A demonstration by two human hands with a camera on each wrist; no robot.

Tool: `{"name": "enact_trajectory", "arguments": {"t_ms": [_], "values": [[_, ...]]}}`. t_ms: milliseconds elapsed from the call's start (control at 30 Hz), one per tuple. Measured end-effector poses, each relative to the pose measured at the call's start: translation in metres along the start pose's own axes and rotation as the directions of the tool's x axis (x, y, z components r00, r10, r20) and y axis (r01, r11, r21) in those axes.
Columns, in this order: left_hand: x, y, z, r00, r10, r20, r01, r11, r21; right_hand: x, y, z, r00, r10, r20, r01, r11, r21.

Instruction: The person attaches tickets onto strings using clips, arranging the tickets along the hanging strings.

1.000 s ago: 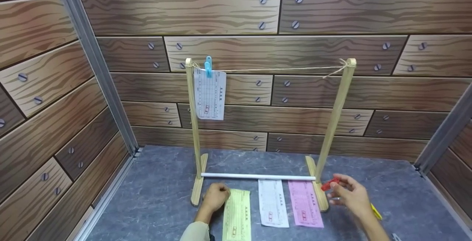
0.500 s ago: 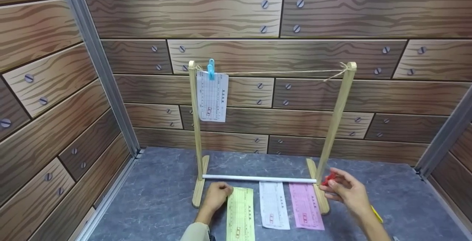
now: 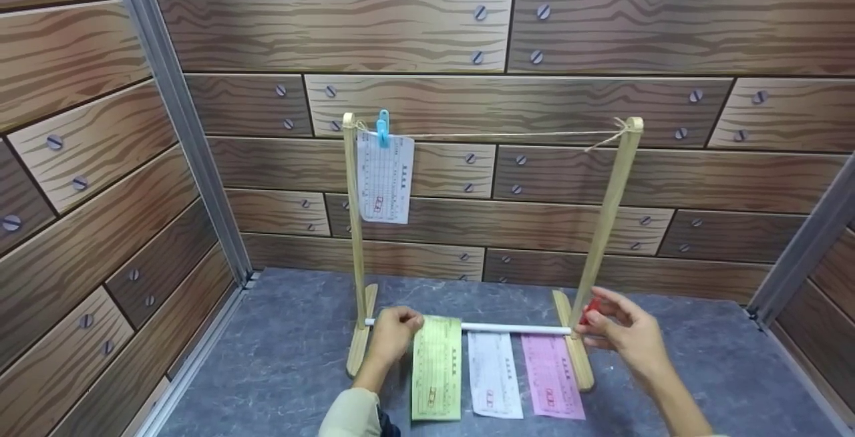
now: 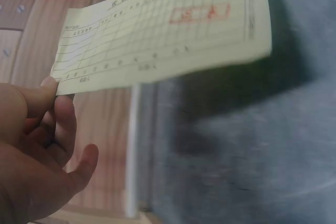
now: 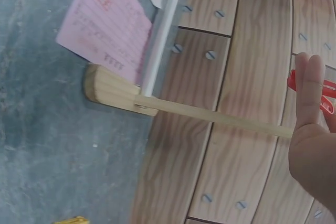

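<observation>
My left hand [image 3: 394, 337] pinches the top left corner of a yellow paper slip [image 3: 437, 370]. In the left wrist view the slip [image 4: 157, 35] hangs off the table, held between thumb and forefinger. On the right, my right hand [image 3: 628, 333] holds a red clothespin [image 3: 590, 311] near the foot of the right post; the right wrist view shows the red clothespin [image 5: 292, 79] partly hidden behind the fingers. A white slip [image 3: 383, 180] hangs from a string [image 3: 507, 135] under a blue clothespin [image 3: 383, 128].
A wooden frame with a left post [image 3: 355, 223], right post [image 3: 611, 223] and white crossbar [image 3: 518, 328] stands on the grey table [image 3: 267, 357]. A white slip [image 3: 494, 377] and a pink slip [image 3: 553, 377] lie before it. Something yellow [image 5: 72, 220] shows in the right wrist view.
My left hand has lifted the yellow slip up and away from me, so its top now overlaps the crossbar. My right hand with the red clothespin has risen slightly and shifted left.
</observation>
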State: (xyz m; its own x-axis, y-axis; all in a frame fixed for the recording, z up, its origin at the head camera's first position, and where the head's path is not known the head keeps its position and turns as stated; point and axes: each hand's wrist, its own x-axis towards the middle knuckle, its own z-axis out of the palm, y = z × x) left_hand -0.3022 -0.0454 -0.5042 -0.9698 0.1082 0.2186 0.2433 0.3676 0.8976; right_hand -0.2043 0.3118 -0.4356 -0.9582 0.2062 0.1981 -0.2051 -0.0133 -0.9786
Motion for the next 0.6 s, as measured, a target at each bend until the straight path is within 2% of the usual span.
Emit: {"name": "enact_trajectory", "arguments": {"t_ms": [100,200,400,600], "values": [[0.006,0.013,-0.004,0.999,0.033,0.011,-0.033,0.999,-0.022,0.002,-0.008,0.003,1.0,-0.015,0.015,0.015,1.0,0.001],[0.011,0.027,-0.009,0.997,0.076,-0.009,-0.076,0.997,-0.016,0.005,-0.015,0.007,0.998,-0.047,0.037,0.047,0.999,-0.003],[0.025,0.057,-0.017,0.989,0.123,-0.085,-0.123,0.992,0.005,0.011,-0.03,0.013,0.989,-0.121,0.084,0.123,0.992,-0.02],[0.037,0.084,-0.024,0.97,0.187,-0.157,-0.183,0.982,0.039,0.016,-0.043,0.02,0.978,-0.172,0.114,0.174,0.985,-0.009]]}}
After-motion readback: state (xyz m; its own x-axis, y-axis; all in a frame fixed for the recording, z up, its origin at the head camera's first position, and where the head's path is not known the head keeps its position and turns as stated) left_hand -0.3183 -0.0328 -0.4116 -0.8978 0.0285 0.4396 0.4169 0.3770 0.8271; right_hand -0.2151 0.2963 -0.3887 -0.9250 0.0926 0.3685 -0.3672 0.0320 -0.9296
